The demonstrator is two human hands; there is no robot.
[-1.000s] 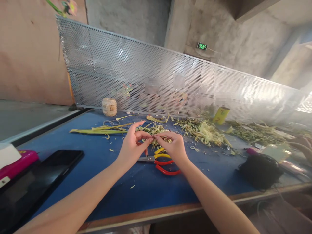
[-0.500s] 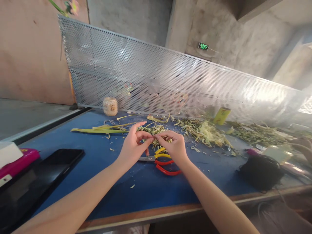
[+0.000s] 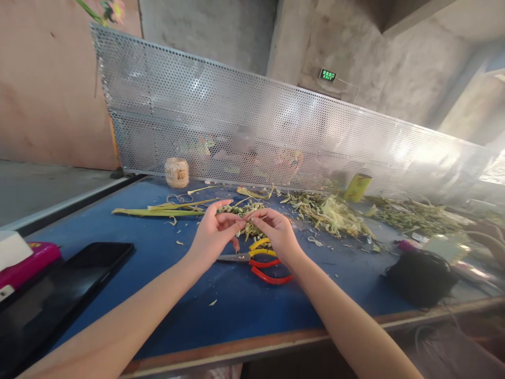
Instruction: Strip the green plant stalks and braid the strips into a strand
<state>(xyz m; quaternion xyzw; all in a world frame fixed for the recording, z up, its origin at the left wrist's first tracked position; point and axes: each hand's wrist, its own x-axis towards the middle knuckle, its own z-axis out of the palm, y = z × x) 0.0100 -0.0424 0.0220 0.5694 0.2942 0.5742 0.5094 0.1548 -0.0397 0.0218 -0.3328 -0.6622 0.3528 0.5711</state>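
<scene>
My left hand (image 3: 215,234) and my right hand (image 3: 276,231) meet fingertip to fingertip above the blue table (image 3: 221,305). Both pinch something small between thumb and fingers; it is too small to name. Just beneath them lie red-handled scissors (image 3: 262,266) and a yellow-handled tool (image 3: 258,246). Behind the hands sits a heap of green and pale leaf strips (image 3: 252,210). Long green leaves (image 3: 158,212) lie to the left of the hands.
A roll of twine (image 3: 177,172) stands by the perforated metal screen (image 3: 276,131). More leaf scraps (image 3: 335,213) and a yellow tube (image 3: 357,187) lie at the right. A black phone (image 3: 74,273) and pink case (image 3: 23,266) sit left; a black bag (image 3: 422,276) sits right.
Both hands have risen slightly and shifted a little left, still pinched together. Nothing else on the table has moved.
</scene>
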